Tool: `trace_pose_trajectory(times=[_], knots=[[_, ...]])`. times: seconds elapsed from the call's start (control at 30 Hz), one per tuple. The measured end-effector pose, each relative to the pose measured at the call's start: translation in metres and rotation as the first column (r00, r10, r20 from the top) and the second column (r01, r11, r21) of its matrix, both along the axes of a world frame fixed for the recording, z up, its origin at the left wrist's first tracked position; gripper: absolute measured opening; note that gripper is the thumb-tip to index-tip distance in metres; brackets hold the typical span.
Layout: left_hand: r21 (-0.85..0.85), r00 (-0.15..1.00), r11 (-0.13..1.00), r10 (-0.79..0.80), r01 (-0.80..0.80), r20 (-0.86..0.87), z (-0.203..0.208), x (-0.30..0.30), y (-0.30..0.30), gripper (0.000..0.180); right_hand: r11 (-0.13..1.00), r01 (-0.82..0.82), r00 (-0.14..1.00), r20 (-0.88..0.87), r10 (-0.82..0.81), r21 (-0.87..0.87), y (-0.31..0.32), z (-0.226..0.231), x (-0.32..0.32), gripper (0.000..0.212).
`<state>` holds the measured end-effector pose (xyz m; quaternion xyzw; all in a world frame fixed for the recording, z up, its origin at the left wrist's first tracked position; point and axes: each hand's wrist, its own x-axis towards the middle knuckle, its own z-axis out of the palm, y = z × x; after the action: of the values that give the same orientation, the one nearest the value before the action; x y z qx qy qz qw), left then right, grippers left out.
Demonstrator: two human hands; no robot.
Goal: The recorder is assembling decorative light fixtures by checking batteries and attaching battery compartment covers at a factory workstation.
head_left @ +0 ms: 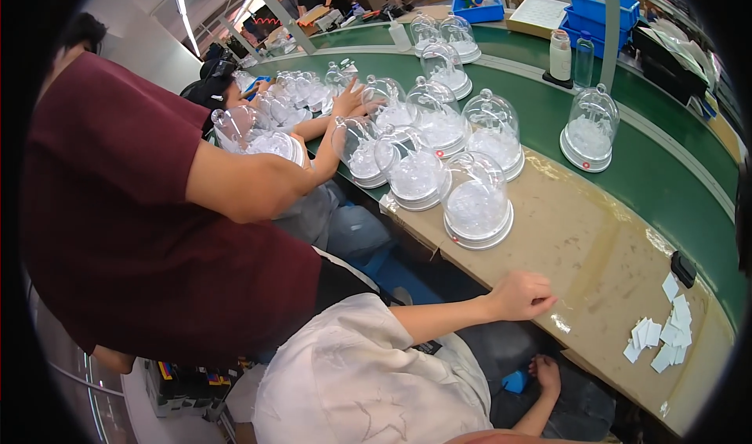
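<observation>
My left hand [521, 296] rests at the near edge of the cardboard sheet [583, 232], loosely curled into a fist, with nothing visible in it. Lower down, by my dark trousers, my right hand [546, 373] has bent fingers; what they hold, if anything, is hidden. Beside it lies a small blue thing [515, 381], whose kind I cannot make out. Past my left hand, a clear dome with a white base [478, 209] stands upright on the cardboard, with whitish, translucent filling inside. Several similar domes cluster behind it. One lone dome [590, 131] stands farther right on the green surface.
White cards [672, 336] lie scattered at the right, near a black object [683, 269]. At the left, a person in a maroon shirt [149, 209] reaches among the domes, beside another person in a dark cap. Bottles [560, 56] and stacked blue bins [601, 17] stand behind.
</observation>
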<state>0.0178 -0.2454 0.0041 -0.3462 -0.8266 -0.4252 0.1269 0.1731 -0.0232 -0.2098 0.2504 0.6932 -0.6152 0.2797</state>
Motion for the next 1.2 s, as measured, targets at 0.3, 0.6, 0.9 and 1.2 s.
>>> trace_pose_trajectory(times=[0.3, 0.6, 0.9, 1.2], knots=[[-0.008, 1.0, 1.0, -0.008, 0.008, 0.001, 0.0002, -0.0018, 0.0003, 0.027, 1.0, 0.001, 1.0, -0.003, -0.001, 0.014, 0.0011, -0.0015, 0.0002, 0.024], [-0.002, 1.0, 1.0, -0.012, 0.012, 0.005, 0.0002, -0.0018, 0.001, 0.029, 1.0, 0.003, 1.0, 0.015, -0.003, 0.018, -0.0003, 0.0004, -0.0011, 0.022], [-0.002, 1.0, 1.0, -0.011, 0.011, 0.013, 0.0008, -0.0019, 0.001, 0.032, 1.0, -0.006, 1.0, 0.01, 0.006, 0.028, -0.0004, -0.001, -0.0019, 0.021], [-0.008, 1.0, 1.0, -0.008, 0.008, 0.01, -0.0008, -0.0016, 0.0013, 0.032, 0.999, -0.042, 0.999, 0.022, 0.041, 0.029, 0.0018, -0.0019, -0.0027, 0.024]])
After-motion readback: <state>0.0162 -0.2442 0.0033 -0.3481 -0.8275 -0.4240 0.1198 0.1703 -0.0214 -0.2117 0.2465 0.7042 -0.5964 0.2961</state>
